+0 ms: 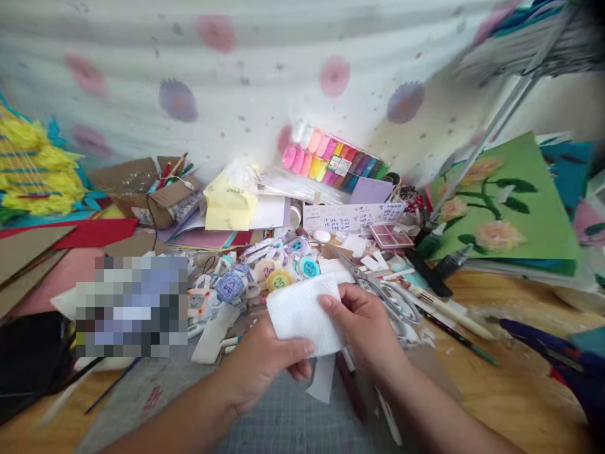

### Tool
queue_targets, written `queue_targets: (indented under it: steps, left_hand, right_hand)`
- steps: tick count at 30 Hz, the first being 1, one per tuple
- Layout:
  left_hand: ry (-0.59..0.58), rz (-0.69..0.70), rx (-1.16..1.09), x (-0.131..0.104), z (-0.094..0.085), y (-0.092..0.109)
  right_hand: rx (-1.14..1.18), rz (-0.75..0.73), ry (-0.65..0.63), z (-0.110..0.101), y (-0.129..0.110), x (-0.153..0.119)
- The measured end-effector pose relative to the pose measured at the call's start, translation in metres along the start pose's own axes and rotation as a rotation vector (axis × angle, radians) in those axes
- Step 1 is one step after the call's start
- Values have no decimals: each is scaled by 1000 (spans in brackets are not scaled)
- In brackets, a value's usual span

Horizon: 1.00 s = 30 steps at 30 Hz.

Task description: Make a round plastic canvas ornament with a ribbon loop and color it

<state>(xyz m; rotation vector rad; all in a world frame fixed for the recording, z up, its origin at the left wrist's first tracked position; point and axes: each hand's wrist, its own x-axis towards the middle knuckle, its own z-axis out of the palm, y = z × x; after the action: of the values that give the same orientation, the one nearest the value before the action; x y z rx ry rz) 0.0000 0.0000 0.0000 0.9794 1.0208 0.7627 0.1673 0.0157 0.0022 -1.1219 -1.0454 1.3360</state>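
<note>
A folded white paper tissue (302, 315) with a fine embossed texture is held up above the cutting mat (265, 416). My left hand (265, 353) grips its lower left edge, thumb across the front and the other fingers behind. At the upper right edge, my right hand (362, 321) pinches it between thumb and fingers. Beyond the tissue lie several crocheted rosettes, among them a purple one (230, 287), a yellow one (278, 279) and a turquoise one (309, 268). Scissors (392, 302) rest just right of my right hand. A white strip (324, 378) shows below the tissue.
Coloured clay packs (335, 161) lean against the curtain (283, 75). A green flower picture (505, 202) stands at right, with a dark blue glue gun (543, 340) in front. Brushes (454, 315) lie on the wooden table. Cardboard boxes (127, 176) and papers fill the left.
</note>
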Motion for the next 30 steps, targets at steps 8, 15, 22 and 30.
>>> queue_targets:
  steps: [8, 15, 22, 30]
  left_hand:
    - [107, 32, -106, 1, 7, 6]
    - [44, 68, -147, -1, 4, 11]
    - [69, 61, -256, 1, 5, 11]
    - [36, 31, -446, 0, 5, 12]
  right_hand:
    - [36, -10, -36, 6, 3, -1]
    - [-30, -26, -58, 0, 2, -1]
    - [-49, -9, -123, 0, -2, -3]
    - [-185, -43, -109, 1, 3, -3]
